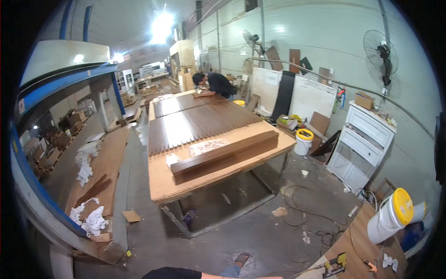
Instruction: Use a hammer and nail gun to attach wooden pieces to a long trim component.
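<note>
- Your black sleeve and a strip of bare forearm cross the lower edge; your left hand and right hand lie out of view, so you cannot tell from here whether either is open, closed or gripping something.
- Near that edge you have a shoe on the grey floor.
- To your lower right, a yellow-and-black tool, probably a pneumatic nail gun, though the rim blurs it, lies on a brown board.
- Beside it on that side you have an orange-tipped fitting, a crumpled white rag and a white bucket with a yellow lid.
- Ahead of you stands a workbench with a wooden top; long brown beams lie together across its near end.
- Behind them, rows of dark brown slats lie side by side.
- At the bench's far end a co-worker in black bends over the slats.
- Right of the bench you see another lidded bucket and a white cabinet.
- On your left, crumpled white sheets lie inside a blue steel frame.
</note>
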{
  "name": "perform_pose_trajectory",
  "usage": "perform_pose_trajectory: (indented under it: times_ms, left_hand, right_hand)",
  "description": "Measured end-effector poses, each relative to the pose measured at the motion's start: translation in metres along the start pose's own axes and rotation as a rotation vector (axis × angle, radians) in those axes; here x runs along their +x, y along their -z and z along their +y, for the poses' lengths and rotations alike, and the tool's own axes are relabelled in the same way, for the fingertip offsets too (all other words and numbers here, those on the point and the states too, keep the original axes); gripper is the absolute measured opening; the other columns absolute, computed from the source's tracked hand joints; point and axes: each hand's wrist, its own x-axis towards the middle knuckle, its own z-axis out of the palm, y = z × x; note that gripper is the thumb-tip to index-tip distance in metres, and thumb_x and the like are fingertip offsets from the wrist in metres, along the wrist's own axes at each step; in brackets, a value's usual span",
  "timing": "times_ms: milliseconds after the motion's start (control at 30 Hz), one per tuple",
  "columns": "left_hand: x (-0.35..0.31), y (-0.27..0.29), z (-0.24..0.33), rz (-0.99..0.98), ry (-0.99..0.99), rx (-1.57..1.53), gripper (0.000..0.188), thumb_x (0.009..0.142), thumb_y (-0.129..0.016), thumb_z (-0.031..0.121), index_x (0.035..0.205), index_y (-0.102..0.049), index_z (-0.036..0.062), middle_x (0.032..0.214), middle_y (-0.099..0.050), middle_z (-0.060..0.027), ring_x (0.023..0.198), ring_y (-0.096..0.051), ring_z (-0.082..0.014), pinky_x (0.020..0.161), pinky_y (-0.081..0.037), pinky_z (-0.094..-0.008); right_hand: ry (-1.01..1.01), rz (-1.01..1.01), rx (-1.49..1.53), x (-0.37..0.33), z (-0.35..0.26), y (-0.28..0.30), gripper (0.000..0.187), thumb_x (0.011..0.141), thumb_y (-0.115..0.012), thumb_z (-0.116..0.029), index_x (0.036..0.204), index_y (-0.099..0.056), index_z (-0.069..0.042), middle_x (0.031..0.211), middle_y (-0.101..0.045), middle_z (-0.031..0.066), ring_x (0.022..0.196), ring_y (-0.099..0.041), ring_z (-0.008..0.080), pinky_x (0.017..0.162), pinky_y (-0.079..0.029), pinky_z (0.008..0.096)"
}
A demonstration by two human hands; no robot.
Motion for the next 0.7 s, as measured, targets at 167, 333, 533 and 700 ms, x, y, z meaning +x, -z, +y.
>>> perform_pose_trajectory:
  times_ms: [167, 333, 533, 700]
  left_hand:
    - [0.035, 0.017, -0.014, 0.052, -0.186, 0.384, 0.039, 0.101, -0.054, 0.024, 0.137, -0.049, 0.0099, 0.122, -0.061, -0.0115, 0.109, -0.06, -0.0207, 0.092, -0.05, -0.0338]
    - [0.055, 0.015, 0.01, 0.011, -0.173, 0.357, 0.041, 0.093, -0.053, 0.009, 0.135, -0.048, 0.0089, 0.116, -0.059, -0.0092, 0.105, -0.055, -0.0172, 0.093, -0.046, -0.0328]
    - [0.067, -0.006, 0.03, 0.058, -0.055, 0.205, 0.047, 0.093, -0.054, 0.01, 0.139, -0.046, 0.0074, 0.119, -0.058, -0.0129, 0.11, -0.055, -0.0211, 0.097, -0.046, -0.0353]
    - [0.093, 0.005, -0.012, 0.067, -0.43, 0.613, 0.055, 0.085, -0.057, 0.006, 0.139, -0.049, 0.0065, 0.126, -0.057, -0.0185, 0.118, -0.056, -0.0284, 0.103, -0.045, -0.038]
  right_hand:
    - [-0.029, 0.028, 0.107, -0.002, 0.005, -0.002, 0.04, 0.102, -0.058, -0.026, 0.136, -0.052, -0.007, 0.084, -0.049, 0.0007, 0.066, -0.042, 0.0109, 0.06, -0.035, 0.0236]
    - [-0.019, 0.0, 0.119, 0.003, 0.014, 0.005, 0.039, 0.105, -0.054, -0.022, 0.141, -0.047, -0.007, 0.081, -0.05, 0.0006, 0.061, -0.042, 0.008, 0.054, -0.034, 0.021]
    - [-0.029, 0.029, 0.068, 0.005, 0.01, 0.001, 0.038, 0.104, -0.054, -0.022, 0.138, -0.049, -0.006, 0.081, -0.049, 0.0003, 0.062, -0.042, 0.0081, 0.053, -0.033, 0.0216]
    - [-0.015, 0.047, 0.082, -0.002, -0.003, -0.014, 0.038, 0.104, -0.055, -0.022, 0.138, -0.05, -0.006, 0.081, -0.049, -0.0002, 0.063, -0.041, 0.0082, 0.055, -0.033, 0.0209]
